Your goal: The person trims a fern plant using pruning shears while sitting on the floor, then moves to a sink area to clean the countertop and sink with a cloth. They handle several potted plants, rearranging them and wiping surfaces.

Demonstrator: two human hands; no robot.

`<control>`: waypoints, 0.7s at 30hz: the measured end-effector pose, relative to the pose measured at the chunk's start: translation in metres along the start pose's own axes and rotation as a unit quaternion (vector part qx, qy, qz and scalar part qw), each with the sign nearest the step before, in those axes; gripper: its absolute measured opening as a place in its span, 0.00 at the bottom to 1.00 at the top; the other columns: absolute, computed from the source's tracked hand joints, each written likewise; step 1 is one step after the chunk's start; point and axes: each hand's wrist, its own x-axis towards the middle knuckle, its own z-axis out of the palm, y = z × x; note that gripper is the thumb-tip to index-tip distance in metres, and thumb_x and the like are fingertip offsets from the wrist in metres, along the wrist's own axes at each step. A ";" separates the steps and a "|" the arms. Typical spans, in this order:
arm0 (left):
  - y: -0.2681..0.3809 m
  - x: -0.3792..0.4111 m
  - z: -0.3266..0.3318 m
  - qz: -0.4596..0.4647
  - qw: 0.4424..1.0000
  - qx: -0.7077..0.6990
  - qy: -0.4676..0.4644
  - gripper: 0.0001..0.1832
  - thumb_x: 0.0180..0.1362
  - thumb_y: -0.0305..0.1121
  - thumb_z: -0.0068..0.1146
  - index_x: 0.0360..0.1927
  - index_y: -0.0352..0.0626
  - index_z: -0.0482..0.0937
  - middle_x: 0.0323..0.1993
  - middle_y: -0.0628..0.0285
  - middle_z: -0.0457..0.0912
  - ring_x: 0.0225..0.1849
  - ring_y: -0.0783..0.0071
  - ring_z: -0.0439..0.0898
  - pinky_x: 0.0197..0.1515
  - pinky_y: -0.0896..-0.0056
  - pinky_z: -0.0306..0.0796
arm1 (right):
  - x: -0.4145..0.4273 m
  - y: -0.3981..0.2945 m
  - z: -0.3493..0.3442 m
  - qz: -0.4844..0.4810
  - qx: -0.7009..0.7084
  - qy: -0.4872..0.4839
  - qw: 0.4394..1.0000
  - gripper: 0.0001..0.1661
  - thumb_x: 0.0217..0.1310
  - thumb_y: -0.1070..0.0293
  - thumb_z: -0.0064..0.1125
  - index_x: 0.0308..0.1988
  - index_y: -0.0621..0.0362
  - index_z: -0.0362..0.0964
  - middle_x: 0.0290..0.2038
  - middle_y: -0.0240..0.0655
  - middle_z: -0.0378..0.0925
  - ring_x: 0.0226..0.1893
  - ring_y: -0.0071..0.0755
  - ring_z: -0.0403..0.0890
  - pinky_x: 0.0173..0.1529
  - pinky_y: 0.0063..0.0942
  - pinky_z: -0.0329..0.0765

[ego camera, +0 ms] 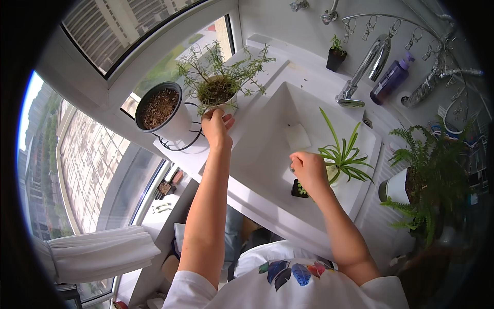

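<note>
My left hand (217,125) grips the front rim of a white pot (228,108) that holds a bushy, needle-leaved plant (218,83). To its left, a white pot with a dark rim (170,117) and brown soil rests in a black wire stand (183,146). My right hand (310,170) is over the sink (254,154) with its fingers curled; whether anything small is in them cannot be told. Beside that hand, a spider plant (343,160) stands in the sink, and a small black pot with a seedling (299,189) sits just below it.
A chrome faucet (362,73), a purple pump bottle (390,81) and a small black potted plant (335,56) line the sink's back. A potted fern (401,187) stands at the right. A window frame (112,89) borders the counter on the left.
</note>
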 end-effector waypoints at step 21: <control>0.018 -0.005 -0.129 0.170 0.926 0.246 0.230 0.24 0.52 0.25 0.51 0.53 0.30 0.62 0.49 0.53 0.62 0.42 0.67 0.75 0.43 0.67 0.73 | 0.170 -0.064 0.013 0.126 0.343 -0.193 0.910 0.11 0.58 0.67 0.45 0.30 0.63 0.69 0.24 0.46 0.79 0.16 0.30 0.78 0.18 0.25 0.77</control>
